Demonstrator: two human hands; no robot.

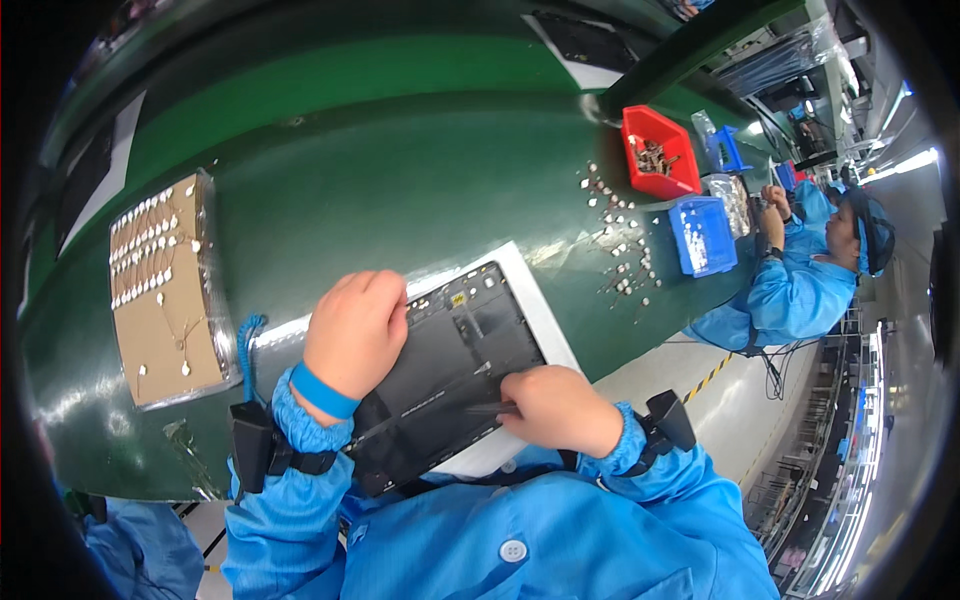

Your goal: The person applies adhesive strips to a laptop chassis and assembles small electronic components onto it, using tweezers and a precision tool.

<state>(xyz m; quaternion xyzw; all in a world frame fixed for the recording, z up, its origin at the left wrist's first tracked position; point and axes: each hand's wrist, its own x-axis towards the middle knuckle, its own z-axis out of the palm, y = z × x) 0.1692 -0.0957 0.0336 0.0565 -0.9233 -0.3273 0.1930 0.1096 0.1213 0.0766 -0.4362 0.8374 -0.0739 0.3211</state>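
A flat black device housing (440, 390), like an opened tablet, lies tilted on a white board (540, 310) at the table's near edge. My left hand (355, 325), with a blue band at its wrist, is closed over the housing's upper left edge; its fingertips are turned away, so what they hold is hidden. Over the lower right part of the housing, my right hand (560, 408) is closed round dark tweezers (488, 408), their tips pointing left just above the black surface. A small yellow label (458, 300) shows near the far edge of the housing.
A cardboard sheet (165, 330) with rows of small white-ended wired parts lies left. More such parts (625, 240) are scattered right, beside a red bin (660, 150) and a blue bin (703, 235). A co-worker (800, 270) sits at the far right. A blue coiled cord (247, 350) runs by my left wrist.
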